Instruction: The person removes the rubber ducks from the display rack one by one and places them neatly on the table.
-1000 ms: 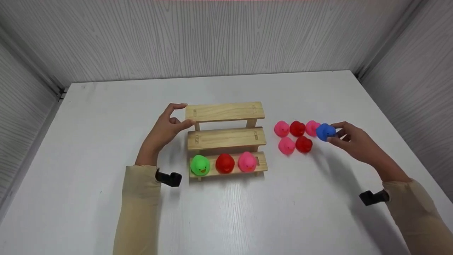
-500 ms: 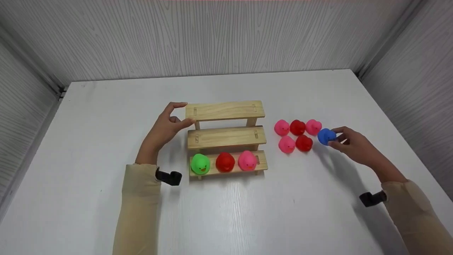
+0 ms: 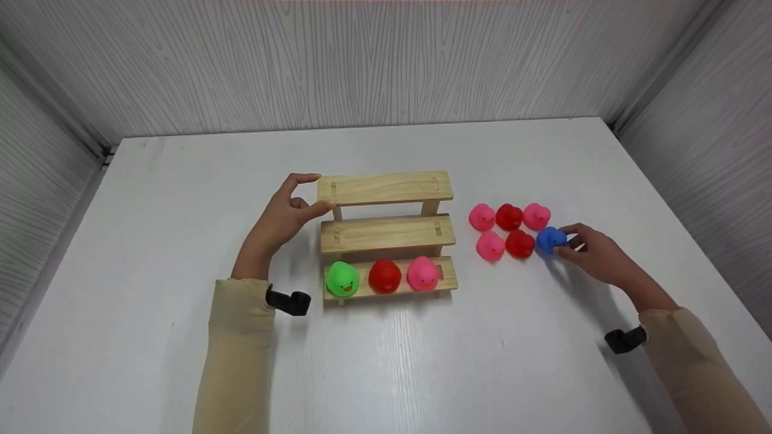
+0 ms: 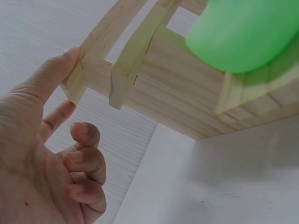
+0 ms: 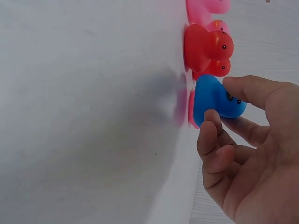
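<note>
A three-tier wooden shelf (image 3: 386, 234) stands mid-table. My left hand (image 3: 283, 211) pinches the left end of its top board (image 4: 74, 88) between thumb and index finger, the other fingers curled free. At the right, my right hand (image 3: 594, 252) pinches a blue rubber duck (image 3: 551, 240) between thumb and fingers, close over the table at the end of a front row of ducks. A pink duck (image 3: 490, 246) and a red duck (image 3: 520, 244) sit to its left. On the lowest board rest a green duck (image 3: 342, 279), a red duck (image 3: 385, 276) and a pink duck (image 3: 423, 273).
Behind the front row sit two pink ducks, one at the left (image 3: 482, 217) and one at the right (image 3: 536, 216), with a red duck (image 3: 509, 217) between them. The white table (image 3: 386, 367) meets grey wood-grain panels (image 3: 362, 66) at the back and sides.
My right hand has brought the blue duck nearer and down, from overlapping the back pink duck to beside the front red duck. The left hand keeps its hold on the shelf.
</note>
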`<state>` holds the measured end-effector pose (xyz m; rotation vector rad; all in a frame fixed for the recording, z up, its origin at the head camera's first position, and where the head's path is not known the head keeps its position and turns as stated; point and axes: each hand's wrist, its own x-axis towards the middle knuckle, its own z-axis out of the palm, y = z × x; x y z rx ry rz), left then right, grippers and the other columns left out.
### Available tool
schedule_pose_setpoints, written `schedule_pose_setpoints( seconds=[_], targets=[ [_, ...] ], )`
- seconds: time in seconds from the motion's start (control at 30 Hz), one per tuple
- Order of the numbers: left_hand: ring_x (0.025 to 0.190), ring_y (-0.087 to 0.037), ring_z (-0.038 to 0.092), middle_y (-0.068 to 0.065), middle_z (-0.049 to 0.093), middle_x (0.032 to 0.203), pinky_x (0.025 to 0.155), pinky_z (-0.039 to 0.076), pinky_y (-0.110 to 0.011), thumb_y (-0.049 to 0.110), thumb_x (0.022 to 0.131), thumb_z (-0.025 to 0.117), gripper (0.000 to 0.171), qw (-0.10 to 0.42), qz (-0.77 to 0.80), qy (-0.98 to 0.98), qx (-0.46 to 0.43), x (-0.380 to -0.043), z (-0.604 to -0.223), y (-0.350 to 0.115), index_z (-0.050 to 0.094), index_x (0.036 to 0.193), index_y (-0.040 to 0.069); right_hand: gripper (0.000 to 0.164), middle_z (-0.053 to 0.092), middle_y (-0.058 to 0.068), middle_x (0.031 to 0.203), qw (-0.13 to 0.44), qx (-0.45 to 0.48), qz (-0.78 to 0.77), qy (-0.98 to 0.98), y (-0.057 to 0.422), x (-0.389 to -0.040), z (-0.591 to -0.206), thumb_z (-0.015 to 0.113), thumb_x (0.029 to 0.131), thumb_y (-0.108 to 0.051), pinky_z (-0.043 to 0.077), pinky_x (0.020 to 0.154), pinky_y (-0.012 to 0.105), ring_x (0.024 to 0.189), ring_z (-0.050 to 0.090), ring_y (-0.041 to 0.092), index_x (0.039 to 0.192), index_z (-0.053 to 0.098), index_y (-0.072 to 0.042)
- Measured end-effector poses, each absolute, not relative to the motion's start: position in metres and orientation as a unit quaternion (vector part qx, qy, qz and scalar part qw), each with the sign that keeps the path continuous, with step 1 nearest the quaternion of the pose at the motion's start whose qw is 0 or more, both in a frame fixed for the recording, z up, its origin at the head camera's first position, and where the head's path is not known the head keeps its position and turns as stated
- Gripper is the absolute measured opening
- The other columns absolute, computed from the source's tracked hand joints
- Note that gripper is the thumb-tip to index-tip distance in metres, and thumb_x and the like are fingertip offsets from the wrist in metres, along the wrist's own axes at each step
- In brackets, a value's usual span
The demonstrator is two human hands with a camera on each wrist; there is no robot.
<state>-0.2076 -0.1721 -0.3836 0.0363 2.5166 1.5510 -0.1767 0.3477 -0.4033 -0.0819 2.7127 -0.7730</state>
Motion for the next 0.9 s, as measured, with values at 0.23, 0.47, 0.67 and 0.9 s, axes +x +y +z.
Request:
schedule_pose_setpoints(
  seconds=[0.23,0.47,0.67,0.9],
  targets=[
    [0.067,-0.014,0.035,0.001,0.042,0.072,0.062,0.029,-0.028,0.049,0.084,0.070,0.071,0.093,0.524,0.847,0.012,-0.2074,-0.3839,-0.1719,0.038,0.144,0.029,0.058,0.054,0.021,0.115,0.167,-0.018,-0.266,0.949,0.3475,-0.1772,-0.4064,0.055,0.097,-0.038,0.047,0.072,0.026,0.099,0.052,0.029,0.137,0.040,0.001],
    [0.063,-0.013,0.033,0.003,0.042,0.069,0.060,0.029,-0.027,0.049,0.084,0.070,0.070,0.088,0.527,0.845,0.019,-0.2063,-0.3834,-0.1720,0.039,0.144,0.029,0.061,0.053,0.022,0.117,0.170,-0.016,-0.266,0.949,0.3496,-0.1779,-0.4088,0.054,0.097,-0.040,0.047,0.075,0.027,0.101,0.052,0.030,0.139,0.037,0.001],
    [0.064,-0.012,0.033,0.004,0.042,0.069,0.060,0.029,-0.027,0.049,0.085,0.069,0.071,0.088,0.526,0.846,0.023,-0.2061,-0.3833,-0.1732,0.038,0.144,0.028,0.060,0.053,0.021,0.118,0.176,-0.017,-0.270,0.946,0.3505,-0.1774,-0.4112,0.054,0.097,-0.041,0.046,0.076,0.027,0.101,0.051,0.029,0.140,0.037,-0.002],
    [0.063,-0.012,0.033,0.004,0.041,0.068,0.060,0.029,-0.027,0.047,0.085,0.070,0.069,0.088,0.528,0.844,0.019,-0.2060,-0.3843,-0.1727,0.039,0.144,0.028,0.061,0.052,0.021,0.117,0.182,-0.010,-0.271,0.945,0.3500,-0.1774,-0.4136,0.056,0.096,-0.042,0.046,0.075,0.026,0.101,0.050,0.029,0.141,0.037,-0.004]
  ],
)
